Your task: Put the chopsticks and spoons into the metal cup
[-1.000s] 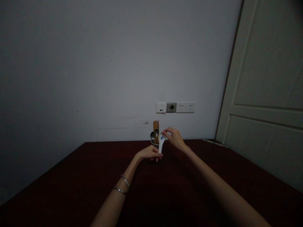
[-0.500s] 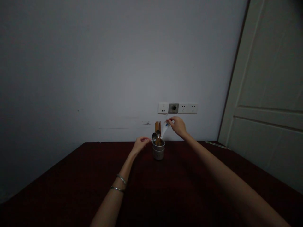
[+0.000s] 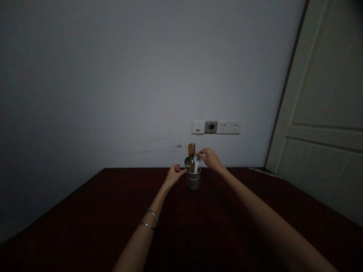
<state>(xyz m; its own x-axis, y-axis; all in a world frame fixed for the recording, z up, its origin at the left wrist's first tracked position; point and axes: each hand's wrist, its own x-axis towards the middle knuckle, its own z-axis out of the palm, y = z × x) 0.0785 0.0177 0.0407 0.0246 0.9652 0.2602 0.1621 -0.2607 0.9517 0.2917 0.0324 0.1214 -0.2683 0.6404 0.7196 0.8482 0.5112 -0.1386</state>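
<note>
A grey metal utensil holder stands upright on the dark red table. Wooden chopsticks and metal spoons rise out of it. My right hand pinches the top end of a white soup spoon with a blue mark; its lower end is inside the holder. At the holder's left rim is my left hand, thumb and fingers apart, the thumb tip at or touching the rim. Nothing shows in that hand.
The dark red table meets a pale wall at the back. Wall sockets sit above the table's far edge. A panelled door stands at the right, and a thin flat strip lies near the back right corner.
My right hand has lowered the white soup spoon into the holder. My left hand has come closer to the rim, its fingers more spread. The whole view has shifted slightly.
</note>
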